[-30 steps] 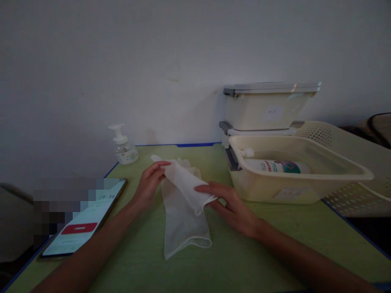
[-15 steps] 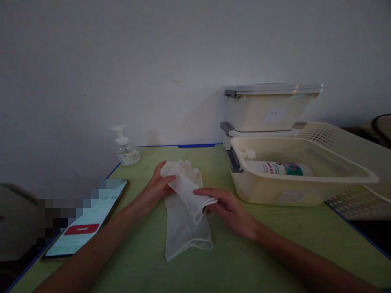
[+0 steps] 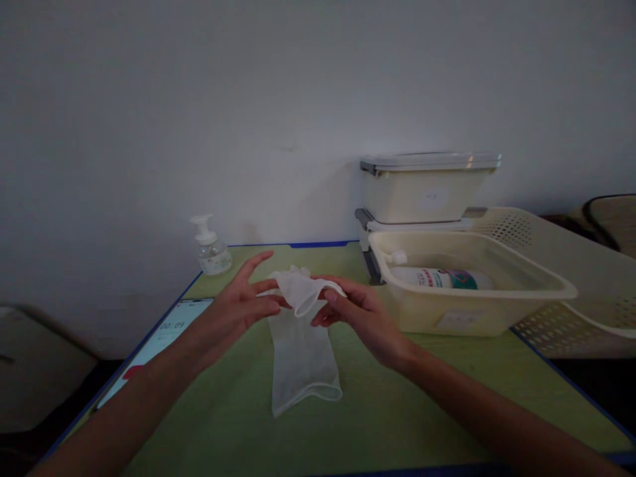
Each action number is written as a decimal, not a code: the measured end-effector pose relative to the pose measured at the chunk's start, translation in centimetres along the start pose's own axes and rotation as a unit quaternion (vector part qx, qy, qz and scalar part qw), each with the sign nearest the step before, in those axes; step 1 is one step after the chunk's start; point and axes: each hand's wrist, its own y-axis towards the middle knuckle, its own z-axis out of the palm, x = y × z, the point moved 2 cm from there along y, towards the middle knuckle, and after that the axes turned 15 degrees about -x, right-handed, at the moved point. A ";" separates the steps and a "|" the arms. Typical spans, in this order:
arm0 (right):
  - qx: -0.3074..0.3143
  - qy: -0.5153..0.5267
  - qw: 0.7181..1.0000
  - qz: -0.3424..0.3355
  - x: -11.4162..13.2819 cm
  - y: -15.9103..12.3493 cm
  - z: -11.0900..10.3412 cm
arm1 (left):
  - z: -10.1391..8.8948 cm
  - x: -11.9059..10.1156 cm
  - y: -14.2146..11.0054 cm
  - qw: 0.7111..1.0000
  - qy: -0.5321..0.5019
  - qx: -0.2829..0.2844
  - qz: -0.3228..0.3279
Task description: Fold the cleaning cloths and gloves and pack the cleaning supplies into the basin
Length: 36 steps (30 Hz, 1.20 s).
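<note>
Above the green table hangs a thin white glove (image 3: 297, 289), with its cuff opening facing me. My right hand (image 3: 358, 311) pinches the cuff's right edge between thumb and fingers. To the left, my left hand (image 3: 243, 298) has its fingers spread. Some of its fingertips reach the glove's left side, touching or just behind it. Beneath both hands, a second white glove (image 3: 304, 371) lies flat on the table, its cuff towards me and its finger end mostly hidden by the held glove.
A clear pump bottle (image 3: 213, 255) stands at the back left, and a phone (image 3: 171, 331) lies partly behind my left forearm. On the right, a cream bin (image 3: 462, 315) holds a white bottle (image 3: 427, 277). Lidded boxes (image 3: 422, 192) are stacked behind it, beside a perforated basket (image 3: 591, 271).
My left hand has loosened from the glove and spread its fingers. The held glove's cuff has been raised and turned, with my right hand still on it. The view has shifted slightly.
</note>
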 end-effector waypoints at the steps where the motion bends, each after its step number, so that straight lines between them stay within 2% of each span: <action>1: 0.002 -0.010 1.000 -0.009 0.5 0.2 0.2 | 0.0 -0.7 -0.1 0.999 0.031 -0.004 0.043; 4: 0.011 -0.048 0.998 -0.039 2.2 1.0 1.1 | 0.3 -2.3 -0.3 0.974 0.143 -0.050 0.169; 8: 0.020 -0.104 0.991 -0.079 4.8 2.1 2.2 | 1.4 -4.4 -0.4 0.905 0.243 -0.121 0.329; 12: -0.015 -0.130 0.981 -0.145 7.8 3.2 2.9 | 2.3 -7.3 -0.8 0.826 0.238 -0.196 0.471; 14: -0.043 -0.143 0.973 -0.175 9.1 3.5 3.0 | 2.8 -8.7 -1.1 0.806 0.212 -0.218 0.507; 15: -0.056 -0.150 0.969 -0.186 9.5 3.7 3.0 | 2.9 -9.3 -1.1 0.808 0.196 -0.219 0.510; 17: -0.077 -0.162 0.963 -0.203 9.9 4.0 2.9 | 3.2 -9.7 -0.8 0.831 0.170 -0.211 0.486; 20: -0.099 -0.183 0.958 -0.197 9.1 4.7 2.2 | 3.4 -8.9 1.0 0.881 0.144 -0.193 0.408; 23: -0.114 -0.239 0.948 -0.175 7.9 6.4 1.7 | 3.3 -7.8 3.6 0.904 0.126 -0.177 0.368; 25: -0.119 -0.273 0.934 -0.196 7.9 7.8 1.8 | 3.1 -8.0 5.2 0.895 0.121 -0.180 0.390; 27: -0.127 -0.279 0.918 -0.250 8.7 8.8 2.2 | 2.9 -9.1 6.0 0.866 0.121 -0.197 0.444; 29: -0.125 -0.274 0.903 -0.305 9.6 8.9 2.7 | 2.8 -10.4 5.6 0.832 0.131 -0.198 0.501; 31: -0.106 -0.293 0.890 -0.333 9.6 7.8 2.8 | 2.5 -10.7 4.1 0.804 0.166 -0.181 0.541; 33: -0.080 -0.366 0.862 -0.342 8.1 5.7 2.3 | 1.8 -9.2 2.2 0.791 0.229 -0.153 0.546; 34: -0.067 -0.409 0.842 -0.344 6.8 4.4 1.8 | 1.3 -7.8 1.2 0.789 0.255 -0.136 0.542; 36: 0.006 -0.495 0.806 -0.323 3.5 1.6 0.6 | 0.1 -3.6 -0.5 0.798 0.308 -0.076 0.513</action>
